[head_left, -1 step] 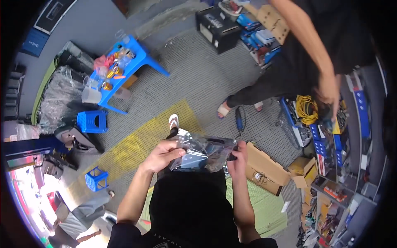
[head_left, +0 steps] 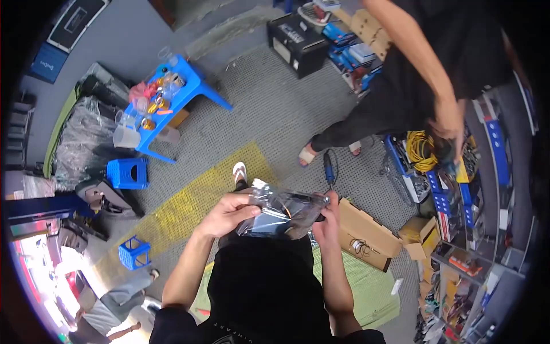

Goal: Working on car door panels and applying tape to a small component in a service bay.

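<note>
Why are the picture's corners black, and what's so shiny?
Head view: the wide fisheye lens leaves dark corners and bends straight edges; white glare streaks the clear, crinkled plastic bag; the lower-left background is washed-out white, hiding details.

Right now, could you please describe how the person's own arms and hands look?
The left hand and right hand are bare, without gloves, and no watch or bracelet shows. Both forearms are uncovered; the short sleeves are black.
</note>
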Tool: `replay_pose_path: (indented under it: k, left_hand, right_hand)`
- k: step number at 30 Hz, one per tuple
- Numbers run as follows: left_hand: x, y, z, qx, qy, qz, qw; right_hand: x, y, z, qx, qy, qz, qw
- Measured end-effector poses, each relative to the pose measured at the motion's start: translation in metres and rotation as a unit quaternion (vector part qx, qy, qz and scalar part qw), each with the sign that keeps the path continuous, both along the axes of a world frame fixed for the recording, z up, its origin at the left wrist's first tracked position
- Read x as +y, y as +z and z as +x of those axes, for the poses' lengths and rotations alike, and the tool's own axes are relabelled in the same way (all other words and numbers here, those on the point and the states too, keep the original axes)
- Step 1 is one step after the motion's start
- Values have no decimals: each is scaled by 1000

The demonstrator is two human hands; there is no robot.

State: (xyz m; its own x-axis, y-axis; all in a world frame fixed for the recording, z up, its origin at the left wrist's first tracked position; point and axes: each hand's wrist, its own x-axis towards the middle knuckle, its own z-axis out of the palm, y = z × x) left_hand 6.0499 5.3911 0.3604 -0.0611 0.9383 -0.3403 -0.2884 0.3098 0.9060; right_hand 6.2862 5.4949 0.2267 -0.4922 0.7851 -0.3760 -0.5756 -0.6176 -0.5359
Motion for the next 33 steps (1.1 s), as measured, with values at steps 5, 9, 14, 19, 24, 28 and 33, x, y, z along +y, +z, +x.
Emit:
replay_pose_path:
  k: [5, 9, 14, 19, 24, 28, 33]
  left_hand:
    - [26, 38, 31, 30, 88, 71, 993]
    - [27, 62, 37, 149, 144, 64, 976]
    - [3, 65, -13, 131, 66, -3, 989]
    - [-19, 46, -69, 12, 68, -22, 997]
    - [-28, 37, -94, 227, 109, 31, 967]
    - [-40, 33, -116, 378, 61, 121, 916]
    - [-53, -13, -153, 118, 96, 59, 987]
  right_hand:
    - [-15, 81, 0, 24, 31, -19, 999]
    - [-47, 66, 5, -74, -31, 96, 992]
    - [-53, 70, -19, -23, -35, 61, 997]
    - [-42, 86, -93, -322, -61, 163, 931]
    - [-56, 118, -158, -380, 18, 389, 839]
    - [-64, 158, -215, -423, 152, 486, 750]
    - [-51, 145, -224, -422, 218, 481, 737]
